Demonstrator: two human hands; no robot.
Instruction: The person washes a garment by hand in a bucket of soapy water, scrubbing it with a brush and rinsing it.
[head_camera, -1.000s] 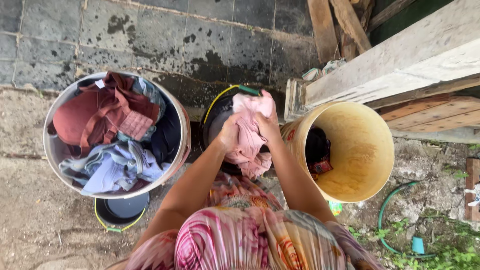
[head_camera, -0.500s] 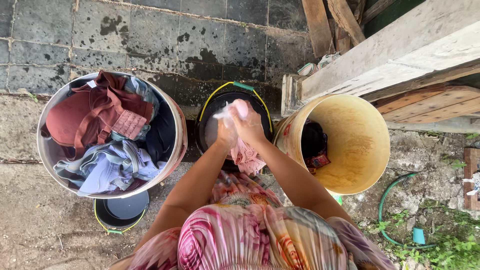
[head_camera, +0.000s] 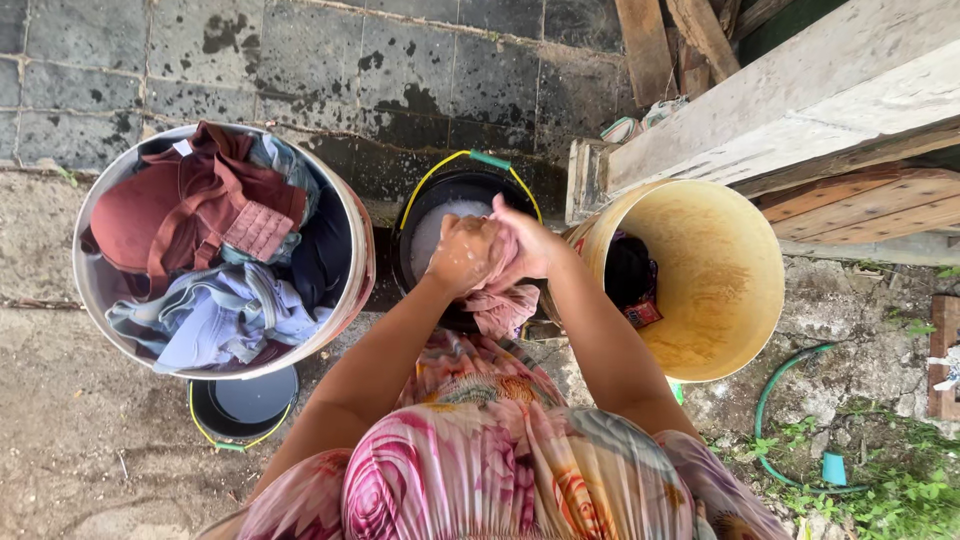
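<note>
Pink cloth (head_camera: 505, 300) bunching between both hands, over near rim of black bucket (head_camera: 425, 215) w/ yellow handle, sudsy water inside. Hanging mostly downward, long axis running from fists toward the body, loose end drooping over floral dress (head_camera: 480, 470).

Labels etc: red patch showing on outer wall of yellow bucket (head_camera: 715, 280), left side near rim; small red-printed packet (head_camera: 640, 312) lying inside same bucket beside dark clothes. Print too small to make out.

Left hand (head_camera: 462, 255): curling into a fist, clamping on upper part of cloth, wet w/ suds. Right hand (head_camera: 530, 245): closing round cloth too, fingers wrapping from the right, pressing against left hand. Both hands together, touching, just above soapy water.

Sitting to the left: big white bucket (head_camera: 360, 270) holding maroon, blue & dark garments. Lying at lower right: green hose (head_camera: 765, 425) on the ground.
</note>
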